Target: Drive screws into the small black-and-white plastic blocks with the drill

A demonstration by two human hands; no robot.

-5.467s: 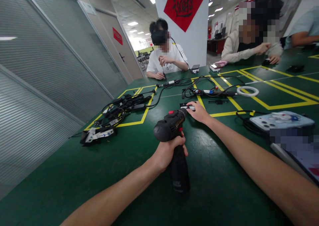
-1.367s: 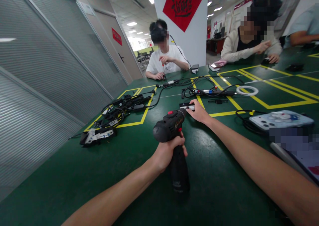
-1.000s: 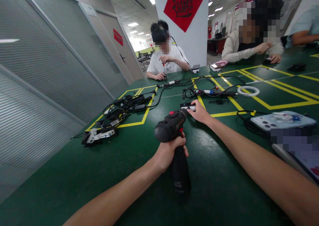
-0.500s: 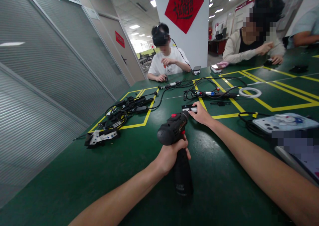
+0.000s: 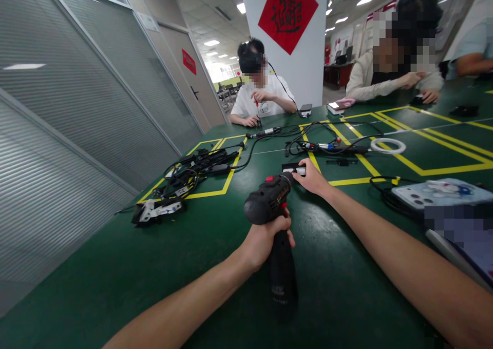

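Observation:
My left hand point(image 5: 265, 241) is wrapped round the grip of a black cordless drill point(image 5: 269, 200) with red buttons. The drill points away from me, up and to the right. Its chuck end meets a small black-and-white block point(image 5: 294, 169) on the green table. My right hand point(image 5: 311, 177) pinches that block at its right side, fingers close to the drill's tip. The drill covers part of the block, and I cannot make out the bit or what it touches.
Black cables lie tangled at the left point(image 5: 208, 159), beside a black-and-white piece point(image 5: 157, 213). Beyond my right hand are a cabled pen-like tool point(image 5: 331, 147) and a white ring point(image 5: 388, 146). A phone point(image 5: 442, 190) lies at right. Co-workers sit across the table.
The whole view has shifted very slightly. Both hands, the drill and the block keep the same positions relative to each other.

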